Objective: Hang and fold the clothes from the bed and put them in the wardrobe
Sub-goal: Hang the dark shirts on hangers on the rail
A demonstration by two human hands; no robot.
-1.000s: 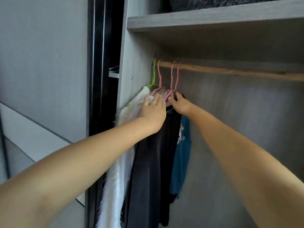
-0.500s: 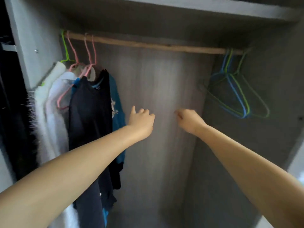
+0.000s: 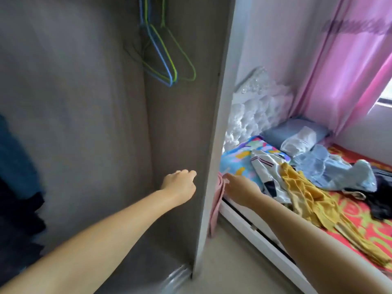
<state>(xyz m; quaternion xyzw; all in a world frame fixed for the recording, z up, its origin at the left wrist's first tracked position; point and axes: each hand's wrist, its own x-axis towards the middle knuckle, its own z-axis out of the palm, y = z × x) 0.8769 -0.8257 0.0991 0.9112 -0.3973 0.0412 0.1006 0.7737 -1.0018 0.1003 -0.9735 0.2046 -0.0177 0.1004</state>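
Both hands bare of cloth; risk of snagging, dragging the heap.
Left hand point(image 3: 180, 184) loosely curled, empty, inside wardrobe point(image 3: 214, 145). Right hand point(image 3: 238, 186) touching pink cloth point(image 3: 217, 200), grasp unclear. Clothes point(image 3: 301, 187) just beyond right fingertips, tangled on bed point(image 3: 360, 211).

Both hands off the hangers — right hand point(image 3: 237, 187) reaching bedward

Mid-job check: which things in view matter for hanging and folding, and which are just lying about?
Job:
- mustard garment
- white striped top
- light blue garment
- dark garment
- pink cloth
- empty hangers
- wardrobe

Lying about:
- pillow
- pink curtain
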